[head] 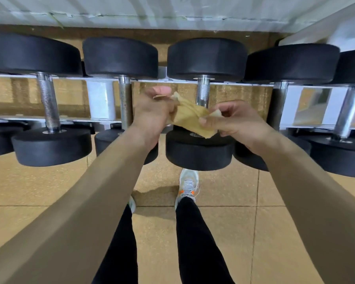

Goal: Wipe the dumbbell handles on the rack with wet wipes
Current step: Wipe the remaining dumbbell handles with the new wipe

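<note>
Several black dumbbells lie across a white rack (99,99), their chrome handles running front to back. A crumpled yellowish wet wipe (190,116) is stretched between both hands, above the third dumbbell's handle (203,90). My left hand (152,111) grips the wipe's left end in a closed fist. Pinching its right end are the thumb and fingers of my right hand (237,121). The wipe hides the lower part of that handle. Two more handles to the left, a knurled handle (48,103) and a smooth handle (125,99), are bare.
More dumbbells lie at the right, one with a shiny handle (348,111). A white wall (172,9) rises behind the rack. Tan floor tiles (234,191) lie below, where my black-trousered legs and a grey-and-orange shoe (188,186) stand close to the rack.
</note>
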Demonstrator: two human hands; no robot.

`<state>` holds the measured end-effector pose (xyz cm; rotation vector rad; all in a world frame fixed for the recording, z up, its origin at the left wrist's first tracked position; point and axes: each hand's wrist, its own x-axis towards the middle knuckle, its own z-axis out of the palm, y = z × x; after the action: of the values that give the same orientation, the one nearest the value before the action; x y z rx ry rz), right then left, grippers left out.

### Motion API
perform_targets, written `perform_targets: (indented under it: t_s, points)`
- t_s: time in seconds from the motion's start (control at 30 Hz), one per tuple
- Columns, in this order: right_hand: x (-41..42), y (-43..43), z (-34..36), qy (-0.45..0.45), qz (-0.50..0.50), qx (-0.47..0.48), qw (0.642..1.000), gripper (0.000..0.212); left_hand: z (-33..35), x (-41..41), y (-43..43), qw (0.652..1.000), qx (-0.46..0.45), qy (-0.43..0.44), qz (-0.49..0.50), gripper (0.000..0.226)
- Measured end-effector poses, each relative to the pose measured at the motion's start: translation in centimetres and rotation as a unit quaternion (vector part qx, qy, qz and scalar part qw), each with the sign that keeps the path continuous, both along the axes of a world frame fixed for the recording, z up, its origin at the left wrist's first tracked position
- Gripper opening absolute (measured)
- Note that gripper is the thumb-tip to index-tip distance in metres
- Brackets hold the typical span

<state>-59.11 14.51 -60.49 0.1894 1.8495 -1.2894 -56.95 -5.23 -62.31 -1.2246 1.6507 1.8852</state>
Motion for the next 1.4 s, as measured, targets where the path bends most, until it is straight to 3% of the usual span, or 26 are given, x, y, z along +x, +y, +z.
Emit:
perform_targets:
  t_s: [0.03, 0.1, 0.17, 0.27, 0.4, 0.57, 0.67, 0.73, 0.8, 0.87, 0.93, 1.0, 1.1, 1.2, 1.3, 1.37, 1.4]
  points:
    - [-0.2, 0.5, 0.0, -0.001, 0.026, 0.002, 1.000, 0.011, -0.2, 0.0, 0.4, 1.000, -0.008, 0.006, -0.006, 0.033]
    - [-0.3, 1.4, -0.3, 0.012, 0.038, 0.019, 0.999, 0.026, -0.3, 0.0, 0.9, 1.000, -0.016, 0.016, -0.008, 0.036]
    - [-0.3, 2.1, -0.8, 0.047, 0.005, 0.030, 0.998, 0.042, -0.3, 0.2, 1.0, 1.000, -0.005, 0.025, -0.009, 0.041]
    - [-0.2, 2.9, -1.4, 0.110, -0.053, 0.021, 0.992, 0.045, -0.2, 0.7, 1.1, 0.999, 0.015, 0.038, -0.030, 0.043]
    - [0.4, 3.3, -2.6, 0.107, -0.155, 0.009, 0.982, 0.056, -0.9, 1.3, 1.0, 0.996, -0.001, 0.028, -0.088, 0.044]
    - [1.0, 2.5, -3.6, 0.109, -0.262, 0.062, 0.957, 0.046, -1.2, 1.5, 1.7, 0.984, 0.138, -0.035, -0.110, 0.049]
    - [0.9, 2.2, -4.1, 0.087, -0.279, 0.033, 0.956, 0.053, -1.4, 1.2, 2.7, 0.976, 0.196, -0.038, -0.091, 0.032]
    - [0.7, 1.9, -4.3, 0.057, -0.284, -0.005, 0.957, 0.051, -2.1, 1.1, 3.3, 0.989, 0.143, -0.024, -0.040, 0.027]
    - [0.5, 1.7, -4.5, 0.006, -0.292, -0.076, 0.954, 0.040, -3.0, 1.0, 3.7, 1.000, 0.023, -0.007, 0.002, 0.036]
    - [0.3, 1.8, -5.1, -0.010, -0.274, -0.118, 0.954, 0.026, -3.7, 0.8, 4.0, 0.994, -0.092, 0.065, -0.008, 0.044]
    - [-0.2, 1.7, -5.9, 0.000, -0.250, -0.134, 0.959, 0.016, -4.2, 0.5, 3.8, 0.958, -0.222, 0.164, -0.072, 0.048]
    - [-0.8, 1.8, -6.8, 0.010, -0.243, -0.129, 0.961, 0.019, -5.0, 0.0, 3.3, 0.917, -0.309, 0.213, -0.133, 0.050]
    - [-1.6, 2.0, -8.0, 0.023, -0.248, -0.077, 0.965, 0.016, -6.0, -0.8, 2.6, 0.889, -0.350, 0.222, -0.192, 0.051]
    - [-2.4, 1.8, -9.2, 0.038, -0.267, 0.036, 0.962, 0.013, -6.1, -0.8, 2.4, 0.885, -0.380, 0.213, -0.164, 0.055]
    - [-2.2, 1.4, -9.0, 0.104, -0.248, 0.295, 0.917, 0.042, -5.8, 0.3, 2.6, 0.898, -0.395, 0.179, -0.072, 0.039]
    - [-1.0, 0.8, -7.9, 0.221, -0.237, 0.339, 0.883, 0.042, -5.9, 1.6, 3.2, 0.921, -0.363, 0.132, -0.049, 0.026]
    - [-0.4, 0.2, -7.5, 0.234, -0.222, 0.311, 0.894, 0.038, -6.0, 2.2, 3.8, 0.936, -0.337, 0.094, -0.043, 0.020]
